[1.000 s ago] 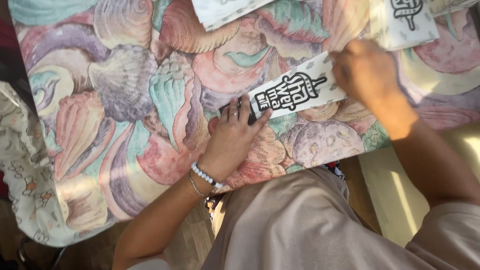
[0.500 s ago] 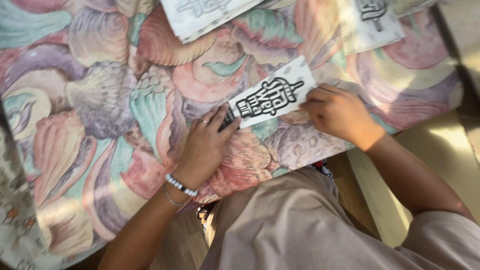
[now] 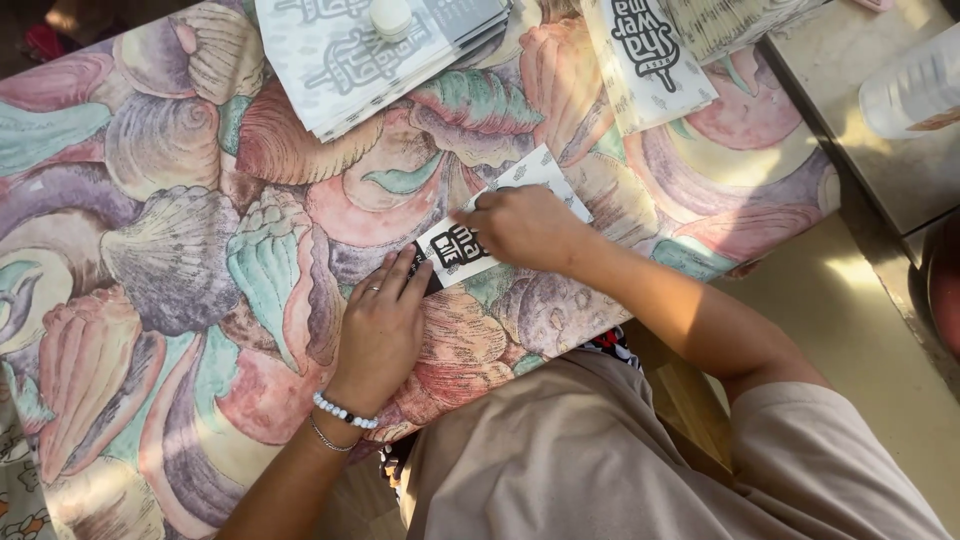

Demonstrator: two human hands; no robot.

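A white printed paper sheet [image 3: 462,243] with black lettering lies on the seashell-patterned tablecloth [image 3: 170,260]. My left hand [image 3: 380,330] lies flat on the cloth, its fingertips pressing the sheet's near-left end. It wears a ring and beaded bracelets at the wrist. My right hand [image 3: 525,228] rests palm-down over the middle of the sheet, fingers pressing it down and hiding most of the print. Only the sheet's left end and far corner [image 3: 540,165] show.
A stack of similar printed sheets [image 3: 340,60] lies at the far edge with a small round white lid [image 3: 391,17] on top. Another printed pile [image 3: 650,50] sits far right. A clear plastic container [image 3: 915,90] stands on a grey surface [image 3: 860,150] to the right.
My right hand slid left along the sheet and now covers its middle. My left hand keeps pinning the left end. The view has shifted, bringing the stacks into sight.
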